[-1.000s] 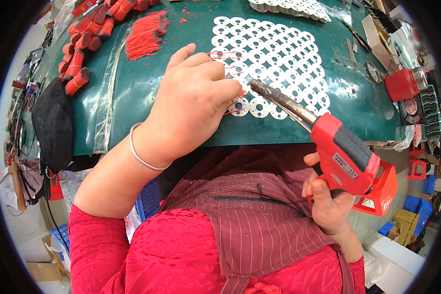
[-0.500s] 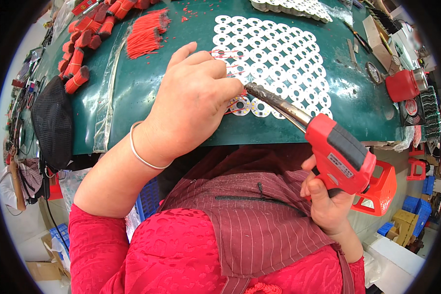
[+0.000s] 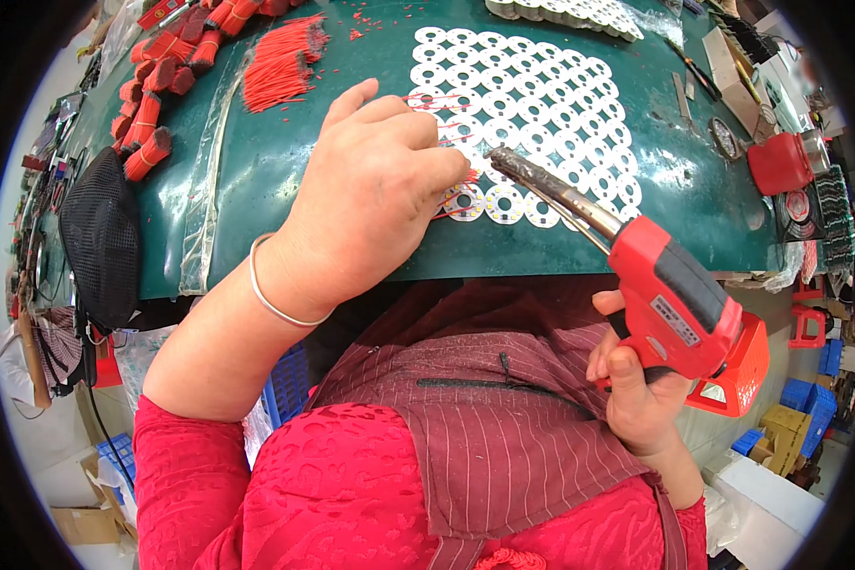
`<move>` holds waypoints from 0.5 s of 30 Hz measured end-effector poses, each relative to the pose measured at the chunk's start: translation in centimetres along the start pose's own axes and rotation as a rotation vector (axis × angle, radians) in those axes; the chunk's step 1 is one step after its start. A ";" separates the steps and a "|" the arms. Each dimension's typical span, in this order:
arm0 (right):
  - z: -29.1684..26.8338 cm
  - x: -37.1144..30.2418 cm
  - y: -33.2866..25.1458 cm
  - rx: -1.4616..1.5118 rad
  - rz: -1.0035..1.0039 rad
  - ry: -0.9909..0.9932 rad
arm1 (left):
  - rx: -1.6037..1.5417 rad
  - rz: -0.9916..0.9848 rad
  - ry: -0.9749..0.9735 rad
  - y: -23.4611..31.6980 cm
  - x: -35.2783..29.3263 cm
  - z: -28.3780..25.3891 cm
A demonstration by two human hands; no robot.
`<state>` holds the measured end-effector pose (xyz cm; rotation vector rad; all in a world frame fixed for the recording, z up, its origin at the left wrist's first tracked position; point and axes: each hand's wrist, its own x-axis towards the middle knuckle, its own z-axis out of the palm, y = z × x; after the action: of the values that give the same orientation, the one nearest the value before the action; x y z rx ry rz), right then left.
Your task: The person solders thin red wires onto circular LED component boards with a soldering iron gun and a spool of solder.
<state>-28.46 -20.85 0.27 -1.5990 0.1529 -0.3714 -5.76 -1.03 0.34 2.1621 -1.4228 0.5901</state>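
My right hand (image 3: 644,404) grips a red and black soldering gun (image 3: 679,299), a finger around its trigger area. The gun's dark, scorched tip points up and left over the white ring-shaped circuit boards (image 3: 537,140), just to the right of my left fingertips. Over the left edge of these boards my left hand (image 3: 375,180) is closed in a pinch, with short red wires (image 3: 471,177) showing at its fingertips. More red wires (image 3: 437,103) lie across boards in the left column. The pinched ends are mostly hidden by my fingers.
Loose red wires (image 3: 285,65) lie on the green tabletop (image 3: 351,252), with tied red wire bundles (image 3: 145,123) farther left. Stacked boards (image 3: 570,14) sit at the back. A black mesh cap (image 3: 103,237) is by the left edge, and a red container (image 3: 781,164) stands right.
The soldering gun has moved right and slightly down, its tip now apart from my left fingertips. My left hand has stayed nearly in place.
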 end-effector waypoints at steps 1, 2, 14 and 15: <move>-0.1 0.0 0.1 -0.071 -0.006 -0.022 | -0.011 0.005 0.008 0.0 0.0 0.1; -0.2 0.0 0.1 -0.142 -0.012 -0.044 | -0.022 0.009 0.016 -0.1 0.0 0.1; 0.0 -0.2 -0.1 -0.127 -0.005 -0.036 | -0.072 -0.009 -0.001 -0.3 -0.1 0.2; 0.0 -0.3 0.0 -0.127 -0.005 -0.036 | -0.072 -0.009 -0.001 -0.3 -0.1 0.1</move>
<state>-28.71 -20.76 0.27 -1.7309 0.1469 -0.3419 -5.52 -0.93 0.16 2.1117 -1.4122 0.5265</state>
